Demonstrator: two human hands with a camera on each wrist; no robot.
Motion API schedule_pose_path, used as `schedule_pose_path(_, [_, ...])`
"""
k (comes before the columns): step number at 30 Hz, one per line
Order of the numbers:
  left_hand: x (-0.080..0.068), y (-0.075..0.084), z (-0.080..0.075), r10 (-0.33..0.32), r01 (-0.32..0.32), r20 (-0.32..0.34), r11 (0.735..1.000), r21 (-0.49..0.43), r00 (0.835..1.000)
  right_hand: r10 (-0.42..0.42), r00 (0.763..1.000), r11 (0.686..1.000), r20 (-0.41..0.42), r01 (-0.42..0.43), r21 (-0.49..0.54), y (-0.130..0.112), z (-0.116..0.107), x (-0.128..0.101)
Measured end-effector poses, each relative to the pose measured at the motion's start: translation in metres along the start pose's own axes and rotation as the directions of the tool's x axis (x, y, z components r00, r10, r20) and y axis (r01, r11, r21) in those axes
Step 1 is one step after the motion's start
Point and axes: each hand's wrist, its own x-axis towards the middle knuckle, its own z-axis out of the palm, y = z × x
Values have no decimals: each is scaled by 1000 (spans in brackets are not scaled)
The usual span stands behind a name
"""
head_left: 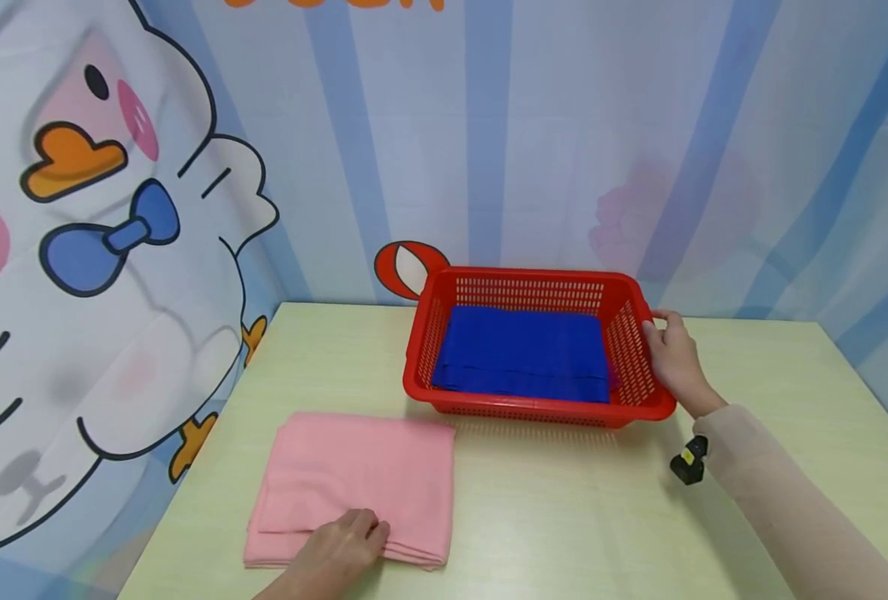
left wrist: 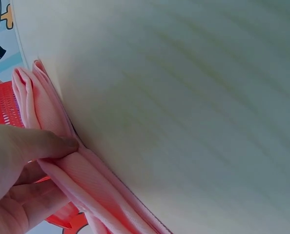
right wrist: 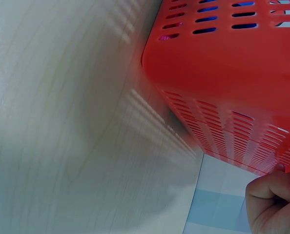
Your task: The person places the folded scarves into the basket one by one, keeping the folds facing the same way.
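Observation:
A folded pink cloth (head_left: pixel 361 475) lies on the table at the front left. My left hand (head_left: pixel 335 554) holds its near edge; in the left wrist view the thumb (left wrist: pixel 57 145) is on one side of the folded layers and the fingers are on the other. Farther back is a red plastic basket (head_left: pixel 519 407) with slotted walls. My right hand (head_left: pixel 676 362) grips its right rim. Inside the basket lies a folded blue cloth (head_left: pixel 526 350), with a bit of magenta fabric (head_left: pixel 613 377) showing at its right side. I cannot tell whether the basket's whole base touches the table.
The pale wooden table (head_left: pixel 564 517) ends at the back against a blue striped cloth backdrop (head_left: pixel 541 150). A printed cartoon bird (head_left: pixel 137 333) covers the backdrop on the left. A small black device (head_left: pixel 689 461) is attached at my right wrist.

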Motion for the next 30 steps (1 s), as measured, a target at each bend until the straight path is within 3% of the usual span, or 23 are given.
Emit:
schedule_pose_path(5, [3, 2, 0, 8, -9, 13, 1000, 10, 1000, 3, 1000, 1000, 2, -3, 0, 0, 0, 0])
schedule_pose_path(12, [6, 5, 5, 33, -32, -32, 999, 31, 999, -3, 1000, 1000, 5, 3, 5, -1, -1, 0])
schedule_pose_path(20, [17, 13, 4, 50, -50, 19, 999, 8, 999, 9, 1000, 1000, 6, -9, 11, -2, 0, -1])
schedule_pose_path(30, [26, 20, 5, 57, -57, 25, 998, -7, 998, 24, 1000, 1000, 7, -24, 13, -2, 0, -1])
